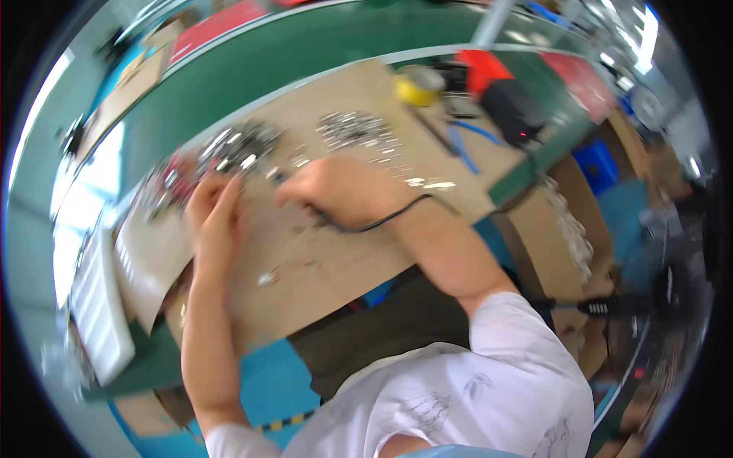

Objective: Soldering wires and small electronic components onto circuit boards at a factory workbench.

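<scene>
A yellow tape roll (414,93) sits at one o'clock, a red sheet (217,29) at eleven, a blue bin (596,166) near two-thirty, a white tray (99,313) near eight-thirty.

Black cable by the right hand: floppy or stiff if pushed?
The black cable is probably floppy, since it runs in a curve by the right hand. It looks thin, so likely light. It may shift with the right forearm, which it appears to cross.

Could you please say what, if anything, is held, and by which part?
It cannot be told: left hand and right hand are blurred; a black cord runs beside the right.
</scene>
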`<act>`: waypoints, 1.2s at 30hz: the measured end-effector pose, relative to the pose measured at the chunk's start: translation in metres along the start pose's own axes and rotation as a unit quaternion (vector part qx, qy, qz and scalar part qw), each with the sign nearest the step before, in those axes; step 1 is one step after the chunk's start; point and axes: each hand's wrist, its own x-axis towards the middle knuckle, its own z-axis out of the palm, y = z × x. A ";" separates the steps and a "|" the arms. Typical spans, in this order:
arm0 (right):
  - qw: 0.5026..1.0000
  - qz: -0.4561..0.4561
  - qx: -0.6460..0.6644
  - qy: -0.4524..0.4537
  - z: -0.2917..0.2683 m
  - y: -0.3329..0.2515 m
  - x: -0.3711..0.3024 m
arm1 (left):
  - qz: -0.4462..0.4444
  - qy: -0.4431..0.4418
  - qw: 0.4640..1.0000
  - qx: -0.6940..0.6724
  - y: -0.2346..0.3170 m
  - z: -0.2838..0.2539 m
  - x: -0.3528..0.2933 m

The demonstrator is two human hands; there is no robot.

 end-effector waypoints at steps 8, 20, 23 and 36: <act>0.998 0.048 0.010 0.027 -0.005 -0.023 -0.016 | 0.052 -0.055 0.996 -0.053 -0.015 -0.019 -0.004; 0.928 0.067 0.120 0.346 0.051 -0.044 -0.066 | 0.046 -0.072 0.985 0.147 -0.021 -0.008 -0.003; 0.897 0.123 0.246 0.347 0.062 -0.043 -0.069 | 0.059 -0.076 0.977 0.193 -0.022 0.001 -0.003; 0.853 0.169 0.237 0.434 0.065 -0.051 -0.081 | 0.103 -0.095 0.922 0.360 -0.004 0.018 -0.016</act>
